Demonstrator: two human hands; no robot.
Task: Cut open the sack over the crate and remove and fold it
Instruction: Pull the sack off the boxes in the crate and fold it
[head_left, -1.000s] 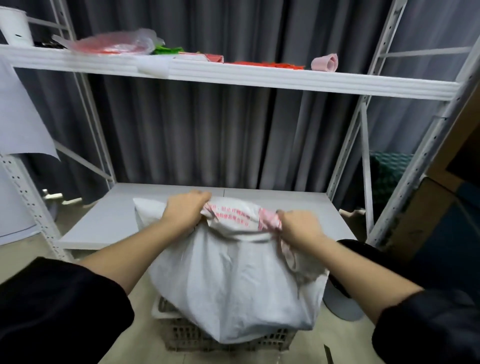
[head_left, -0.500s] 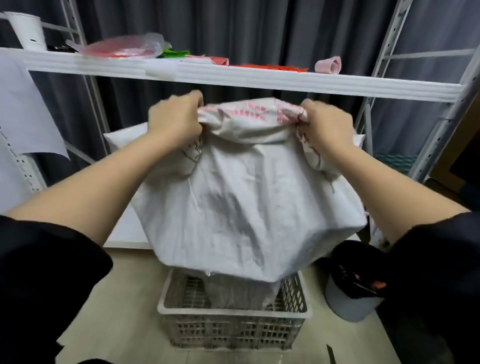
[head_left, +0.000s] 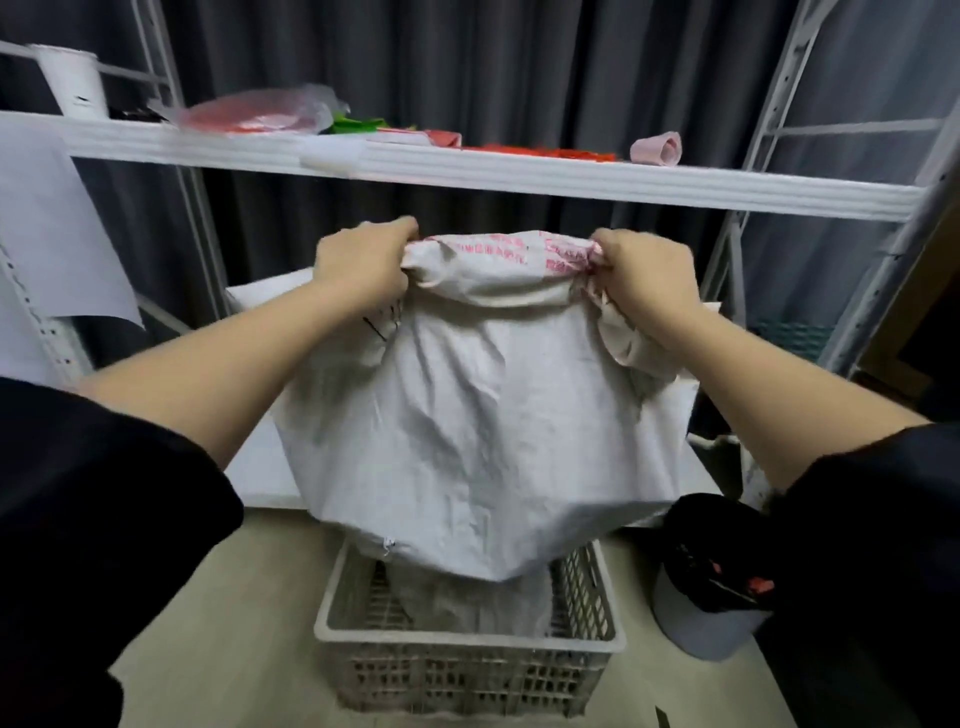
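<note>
A white woven sack with red print along its top hangs in the air above a grey latticed plastic crate on the floor. My left hand grips the sack's bunched top at its left corner. My right hand grips the top at its right corner. The sack's bottom edge sits just over the crate's rim. Pale crumpled material lies inside the crate, partly hidden by the sack.
A white metal rack stands behind, with a low shelf and an upper shelf holding red, green and pink items. A grey bin with a black liner stands right of the crate. Dark curtains hang behind.
Both hands lifted the sack up off the crate, uncovering its inside, and it now hangs a little lower in view than half a second ago.
</note>
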